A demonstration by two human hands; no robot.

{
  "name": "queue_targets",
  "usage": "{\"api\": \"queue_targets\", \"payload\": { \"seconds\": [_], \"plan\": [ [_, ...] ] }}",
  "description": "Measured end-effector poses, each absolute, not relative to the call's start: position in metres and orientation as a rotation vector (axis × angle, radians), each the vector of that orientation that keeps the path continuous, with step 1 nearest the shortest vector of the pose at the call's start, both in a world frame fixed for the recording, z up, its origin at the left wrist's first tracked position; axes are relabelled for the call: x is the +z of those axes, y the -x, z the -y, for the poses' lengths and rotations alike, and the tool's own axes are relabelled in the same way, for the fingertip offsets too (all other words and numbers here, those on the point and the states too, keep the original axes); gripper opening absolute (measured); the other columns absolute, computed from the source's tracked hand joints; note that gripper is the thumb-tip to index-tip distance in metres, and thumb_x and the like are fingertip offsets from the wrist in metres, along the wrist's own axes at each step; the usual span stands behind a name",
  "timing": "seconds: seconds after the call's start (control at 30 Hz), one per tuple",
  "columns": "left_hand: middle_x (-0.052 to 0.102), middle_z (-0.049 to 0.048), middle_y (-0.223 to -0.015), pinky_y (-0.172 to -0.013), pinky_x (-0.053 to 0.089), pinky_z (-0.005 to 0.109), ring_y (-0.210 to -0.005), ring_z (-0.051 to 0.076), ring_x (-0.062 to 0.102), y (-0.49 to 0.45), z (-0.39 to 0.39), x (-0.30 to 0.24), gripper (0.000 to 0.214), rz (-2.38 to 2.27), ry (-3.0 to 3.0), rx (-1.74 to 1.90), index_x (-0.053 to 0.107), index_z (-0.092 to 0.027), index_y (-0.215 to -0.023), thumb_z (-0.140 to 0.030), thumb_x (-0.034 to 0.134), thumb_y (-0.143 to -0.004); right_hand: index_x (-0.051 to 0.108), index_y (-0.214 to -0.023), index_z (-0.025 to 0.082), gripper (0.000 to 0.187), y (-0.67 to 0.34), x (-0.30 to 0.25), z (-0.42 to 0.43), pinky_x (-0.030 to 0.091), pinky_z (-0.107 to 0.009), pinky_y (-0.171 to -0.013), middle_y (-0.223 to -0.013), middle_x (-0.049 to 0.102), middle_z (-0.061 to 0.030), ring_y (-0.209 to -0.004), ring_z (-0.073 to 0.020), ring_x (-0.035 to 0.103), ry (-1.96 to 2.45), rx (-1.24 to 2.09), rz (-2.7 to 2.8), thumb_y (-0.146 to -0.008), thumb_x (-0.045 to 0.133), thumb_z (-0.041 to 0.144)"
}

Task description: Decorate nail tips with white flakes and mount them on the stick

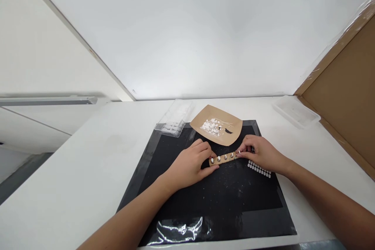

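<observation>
A narrow tan strip (222,159) lies slantwise on the black mat (216,193). Several small metal-based stubs with white tops stand in a row along it. My left hand (195,162) grips the strip's left end between thumb and fingers. At the opposite end, my right hand (260,152) is closed in a pinch on a small white piece (239,152), right at the last stub; its exact kind is too small to tell. Partly beneath the right hand is a sheet of white oval tabs (259,168).
Beyond the strip, a brown paper tray (202,114) holds white scraps, thin sticks and a dark sliver. A clear compartment box (174,119) stands to its left. A translucent plastic container (295,111) sits at the back right, beside a cardboard panel (345,86).
</observation>
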State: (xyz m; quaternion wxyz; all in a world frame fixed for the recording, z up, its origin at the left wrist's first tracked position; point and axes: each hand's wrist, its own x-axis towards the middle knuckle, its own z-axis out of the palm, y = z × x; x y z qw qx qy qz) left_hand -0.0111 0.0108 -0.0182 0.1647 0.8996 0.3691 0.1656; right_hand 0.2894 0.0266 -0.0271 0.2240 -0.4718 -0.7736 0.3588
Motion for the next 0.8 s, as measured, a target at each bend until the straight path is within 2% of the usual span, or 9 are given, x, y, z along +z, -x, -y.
{"api": "queue_targets", "payload": {
  "seconds": [0.23, 0.47, 0.8],
  "plan": [
    [0.068, 0.0063, -0.102, -0.084, 0.056, 0.038, -0.098, 0.025, 0.06, 0.0109, -0.0109, -0.0176, 0.019, -1.085, -2.546, 0.426, 0.072, -0.022, -0.109, -0.039, 0.07, -0.1, 0.083, -0.091, 0.026, 0.01, -0.2915, -0.027, -0.0281, 0.053, -0.031, -0.074, -0.094, 0.07, -0.0029, -0.083, -0.0182, 0.066, 1.317, 0.981, 2.108, -0.09, 0.083, 0.036],
    [0.068, 0.0062, -0.102, -0.083, 0.056, 0.038, -0.098, 0.025, 0.06, 0.0107, -0.0107, -0.0172, 0.019, -1.105, -2.527, 0.428, 0.071, -0.022, -0.108, -0.039, 0.07, -0.1, 0.083, -0.091, 0.027, 0.002, -0.2903, -0.0275, -0.0274, 0.053, -0.031, -0.076, -0.093, 0.069, -0.0012, -0.083, -0.0168, 0.065, 1.325, 0.978, 2.103, -0.091, 0.081, 0.029],
    [0.068, 0.0065, -0.099, -0.082, 0.055, 0.037, -0.096, 0.025, 0.061, 0.0102, -0.0109, -0.0173, 0.018, -1.083, -2.561, 0.461, 0.072, -0.023, -0.108, -0.039, 0.069, -0.1, 0.081, -0.091, 0.026, 0.012, -0.2908, -0.0312, -0.0273, 0.053, -0.032, -0.074, -0.091, 0.068, -0.0028, -0.082, -0.0184, 0.065, 1.277, 0.97, 2.124, -0.094, 0.078, 0.037]
  ]
}}
